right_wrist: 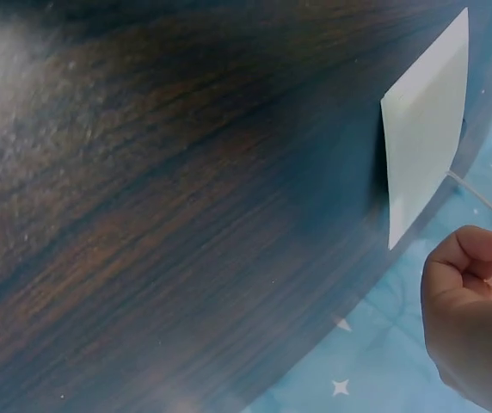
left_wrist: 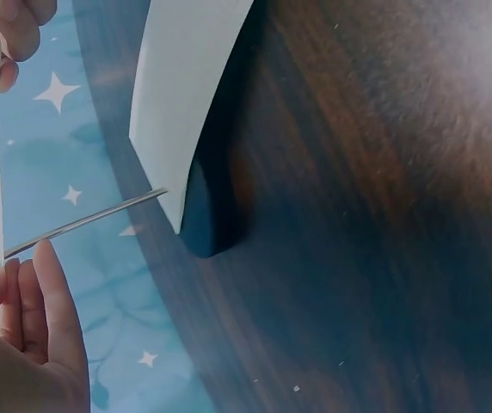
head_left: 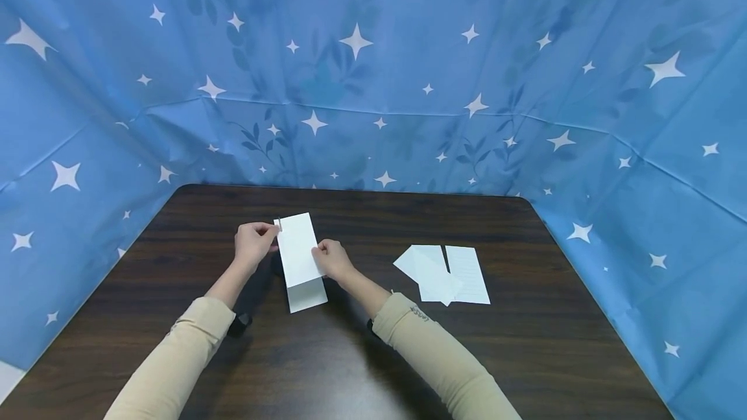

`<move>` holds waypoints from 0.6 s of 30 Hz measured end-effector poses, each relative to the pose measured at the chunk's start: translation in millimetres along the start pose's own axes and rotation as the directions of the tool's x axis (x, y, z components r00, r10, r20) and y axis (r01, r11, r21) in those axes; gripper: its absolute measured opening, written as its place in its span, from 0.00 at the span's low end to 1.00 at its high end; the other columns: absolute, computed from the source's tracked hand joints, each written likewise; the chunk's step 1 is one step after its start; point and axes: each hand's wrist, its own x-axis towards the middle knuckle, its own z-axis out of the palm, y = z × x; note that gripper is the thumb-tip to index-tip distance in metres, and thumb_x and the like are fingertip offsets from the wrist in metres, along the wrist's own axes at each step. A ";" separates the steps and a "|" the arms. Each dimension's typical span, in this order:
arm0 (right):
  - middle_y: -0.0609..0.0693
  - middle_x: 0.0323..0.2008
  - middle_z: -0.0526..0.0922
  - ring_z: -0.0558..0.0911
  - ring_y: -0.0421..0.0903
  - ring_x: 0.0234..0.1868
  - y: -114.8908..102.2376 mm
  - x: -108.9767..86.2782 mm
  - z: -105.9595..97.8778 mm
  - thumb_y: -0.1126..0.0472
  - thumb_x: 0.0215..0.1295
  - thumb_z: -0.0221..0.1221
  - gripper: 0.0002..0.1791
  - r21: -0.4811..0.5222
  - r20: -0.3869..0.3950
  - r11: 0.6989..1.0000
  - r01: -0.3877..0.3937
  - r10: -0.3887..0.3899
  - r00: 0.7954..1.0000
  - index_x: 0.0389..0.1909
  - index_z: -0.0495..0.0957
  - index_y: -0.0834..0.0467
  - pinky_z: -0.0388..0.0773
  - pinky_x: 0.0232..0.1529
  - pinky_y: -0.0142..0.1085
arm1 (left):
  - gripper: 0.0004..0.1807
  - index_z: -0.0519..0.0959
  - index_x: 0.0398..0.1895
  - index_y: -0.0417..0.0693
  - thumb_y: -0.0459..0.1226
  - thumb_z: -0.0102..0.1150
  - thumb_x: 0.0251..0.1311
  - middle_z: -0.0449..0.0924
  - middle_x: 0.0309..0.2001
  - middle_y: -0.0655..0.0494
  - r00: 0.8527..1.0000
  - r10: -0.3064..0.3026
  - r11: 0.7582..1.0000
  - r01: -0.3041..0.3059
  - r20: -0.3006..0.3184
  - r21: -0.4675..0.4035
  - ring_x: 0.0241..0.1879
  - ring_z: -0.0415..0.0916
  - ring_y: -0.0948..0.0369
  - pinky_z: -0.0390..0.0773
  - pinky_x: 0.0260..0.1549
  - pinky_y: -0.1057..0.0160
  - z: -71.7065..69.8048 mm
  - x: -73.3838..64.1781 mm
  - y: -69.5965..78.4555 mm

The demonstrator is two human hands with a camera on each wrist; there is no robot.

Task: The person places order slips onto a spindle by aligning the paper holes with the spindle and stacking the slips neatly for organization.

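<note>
A folded white sheet of paper (head_left: 299, 248) hangs over the table between both hands, its lower flap bent down from a crease. My left hand (head_left: 253, 243) pinches its upper left corner between thumb and fingertips. On the opposite long edge, my right hand (head_left: 334, 258) grips the paper with curled fingers. A slender silver metal rod (left_wrist: 100, 215) runs past the left fingertips to the flap's corner in the left wrist view; its kind is unclear. Behind the flap (left_wrist: 186, 86) shows a dark rounded object (left_wrist: 207, 219), partly hidden. The right fingertips are partly cut off in the right wrist view.
Several white paper sheets (head_left: 469, 274) lie overlapping on the dark wooden table (head_left: 525, 342), right of the right hand. A blue curtain with white stars (head_left: 373, 83) hangs behind the table's far edge.
</note>
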 end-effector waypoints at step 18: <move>0.50 0.20 0.74 0.67 0.38 0.18 11.6 -2.8 1.1 0.66 0.62 0.55 0.10 0.109 -0.048 0.994 -0.024 0.029 0.998 0.33 0.79 0.72 0.63 0.15 0.25 | 0.20 0.75 0.51 0.28 0.37 0.52 0.63 0.77 0.39 0.45 0.983 -0.166 0.985 0.169 0.072 -0.041 0.27 0.72 0.68 0.80 0.23 0.74 5.3 7.2 -8.8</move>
